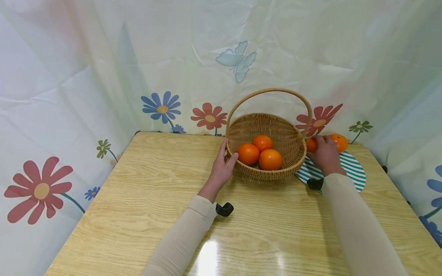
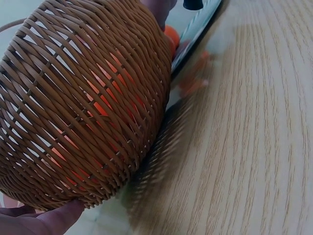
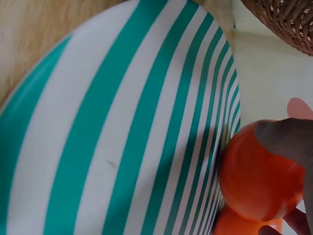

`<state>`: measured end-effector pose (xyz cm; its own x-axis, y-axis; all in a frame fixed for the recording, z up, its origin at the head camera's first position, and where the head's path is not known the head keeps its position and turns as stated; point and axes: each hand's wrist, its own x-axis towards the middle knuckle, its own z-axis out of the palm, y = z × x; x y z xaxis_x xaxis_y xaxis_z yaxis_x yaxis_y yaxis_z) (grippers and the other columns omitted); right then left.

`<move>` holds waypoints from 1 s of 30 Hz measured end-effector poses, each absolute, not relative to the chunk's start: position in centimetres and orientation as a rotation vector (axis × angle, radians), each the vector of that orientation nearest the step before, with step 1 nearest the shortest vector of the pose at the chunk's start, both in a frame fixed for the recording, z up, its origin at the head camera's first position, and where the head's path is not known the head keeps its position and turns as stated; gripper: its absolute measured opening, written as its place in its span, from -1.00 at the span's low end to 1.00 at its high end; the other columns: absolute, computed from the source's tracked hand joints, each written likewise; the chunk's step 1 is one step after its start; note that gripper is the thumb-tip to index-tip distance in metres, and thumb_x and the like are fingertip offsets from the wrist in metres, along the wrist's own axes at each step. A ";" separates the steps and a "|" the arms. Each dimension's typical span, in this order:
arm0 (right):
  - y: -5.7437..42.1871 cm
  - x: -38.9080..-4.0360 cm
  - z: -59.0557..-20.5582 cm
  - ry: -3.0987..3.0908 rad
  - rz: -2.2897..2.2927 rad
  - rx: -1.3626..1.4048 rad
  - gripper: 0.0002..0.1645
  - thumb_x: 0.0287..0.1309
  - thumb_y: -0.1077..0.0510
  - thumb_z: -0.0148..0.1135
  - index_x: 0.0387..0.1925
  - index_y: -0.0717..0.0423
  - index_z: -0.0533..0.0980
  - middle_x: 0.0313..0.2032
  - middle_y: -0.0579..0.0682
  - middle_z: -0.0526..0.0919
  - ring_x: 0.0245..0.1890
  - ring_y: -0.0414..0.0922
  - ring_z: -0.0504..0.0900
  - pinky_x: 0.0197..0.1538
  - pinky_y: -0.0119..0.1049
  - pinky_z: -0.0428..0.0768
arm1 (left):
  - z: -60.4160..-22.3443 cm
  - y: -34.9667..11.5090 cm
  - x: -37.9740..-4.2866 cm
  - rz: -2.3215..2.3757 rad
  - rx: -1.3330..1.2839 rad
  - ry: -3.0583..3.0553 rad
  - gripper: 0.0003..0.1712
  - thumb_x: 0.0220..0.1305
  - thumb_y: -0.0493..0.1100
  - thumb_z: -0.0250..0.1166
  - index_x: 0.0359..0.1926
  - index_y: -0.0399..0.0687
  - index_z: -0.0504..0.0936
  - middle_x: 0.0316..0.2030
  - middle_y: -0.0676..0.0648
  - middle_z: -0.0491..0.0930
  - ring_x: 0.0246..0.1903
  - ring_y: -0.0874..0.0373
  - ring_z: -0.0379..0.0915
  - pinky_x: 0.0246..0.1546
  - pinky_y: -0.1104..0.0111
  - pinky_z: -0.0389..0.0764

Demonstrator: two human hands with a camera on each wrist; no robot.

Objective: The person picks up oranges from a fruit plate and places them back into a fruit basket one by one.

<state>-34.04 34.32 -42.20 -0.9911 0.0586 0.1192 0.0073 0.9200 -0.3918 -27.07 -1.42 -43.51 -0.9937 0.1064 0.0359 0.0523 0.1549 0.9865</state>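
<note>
A wicker basket (image 1: 269, 174) with a tall arched handle stands toward the back of the table, three oranges (image 1: 271, 159) lying inside. At its left side my left hand (image 1: 221, 168) holds the rim, thumb in front and fingers along the outside. In the left wrist view, the thumb (image 2: 63, 218) touches the woven wall. To the right of the basket, my right hand (image 1: 326, 153) grips an orange (image 3: 259, 171) between thumb and fingers, over the far part of a green-and-white striped plate (image 3: 112, 147). Another orange (image 1: 339, 142) lies beside that hand.
The wooden table (image 1: 145, 180) extends left and in front of the basket. A floral curtain (image 1: 193, 57) hangs right behind the table and at both sides. The basket's handle (image 1: 272, 90) rises high beside the right hand.
</note>
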 end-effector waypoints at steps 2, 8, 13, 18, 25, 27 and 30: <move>34.3 -34.0 -42.3 -2.934 0.619 -0.064 -0.23 0.20 0.16 0.29 0.34 0.28 0.18 0.31 0.48 0.07 0.20 0.41 0.13 0.24 0.43 0.23 | -43.5 -1.3 -27.0 2.008 0.157 2.365 -0.21 0.45 0.08 0.07 0.53 0.43 -0.14 0.53 0.01 -0.09 0.47 -0.05 0.00 0.42 0.09 0.20; 34.6 -33.7 -42.3 -2.916 0.631 -0.067 -0.25 0.23 0.17 0.28 0.34 0.29 0.16 0.28 0.49 0.08 0.14 0.41 0.17 0.22 0.42 0.26 | -43.7 -1.3 -26.9 2.025 0.174 2.379 -0.23 0.41 0.20 0.07 0.48 0.61 -0.14 0.53 0.07 -0.08 0.47 -0.05 0.01 0.41 0.08 0.22; 34.8 -33.6 -42.4 -2.909 0.621 -0.052 -0.28 0.22 0.17 0.28 0.30 0.31 0.18 0.28 0.50 0.08 0.13 0.42 0.18 0.19 0.42 0.30 | -43.6 -1.4 -26.9 2.042 0.198 2.379 -0.22 0.42 0.15 0.07 0.51 0.52 -0.13 0.53 0.05 -0.08 0.47 -0.05 0.00 0.42 0.07 0.20; 34.8 -33.5 -42.5 -2.899 0.630 -0.056 -0.29 0.22 0.17 0.28 0.29 0.29 0.19 0.28 0.50 0.08 0.12 0.42 0.19 0.16 0.43 0.32 | -43.6 -1.3 -26.9 2.045 0.212 2.384 -0.22 0.43 0.15 0.07 0.52 0.48 -0.14 0.53 0.05 -0.08 0.48 0.00 -0.03 0.44 0.08 0.16; 35.0 -33.2 -42.4 -2.922 0.639 -0.083 -0.14 0.22 0.10 0.29 0.43 0.24 0.11 0.31 0.50 0.05 0.15 0.44 0.17 0.17 0.43 0.31 | -43.6 -1.5 -26.9 2.028 0.212 2.375 -0.20 0.42 0.17 0.07 0.51 0.52 -0.16 0.53 0.05 -0.12 0.49 -0.03 -0.06 0.44 0.06 0.16; 35.0 -33.0 -42.3 -2.932 0.637 -0.078 -0.11 0.23 0.08 0.28 0.45 0.24 0.09 0.30 0.50 0.05 0.15 0.44 0.16 0.17 0.42 0.31 | -43.2 -1.5 -26.6 2.017 0.212 2.369 -0.20 0.43 0.16 0.06 0.51 0.49 -0.17 0.54 0.04 -0.13 0.49 -0.06 -0.06 0.43 0.05 0.16; 35.0 -32.7 -42.1 -2.936 0.636 -0.068 -0.11 0.23 0.06 0.28 0.46 0.23 0.09 0.30 0.49 0.06 0.15 0.43 0.16 0.16 0.42 0.33 | -43.2 -1.6 -26.6 2.013 0.208 2.371 -0.20 0.43 0.17 0.06 0.51 0.52 -0.17 0.54 0.04 -0.12 0.48 -0.07 -0.04 0.43 0.05 0.18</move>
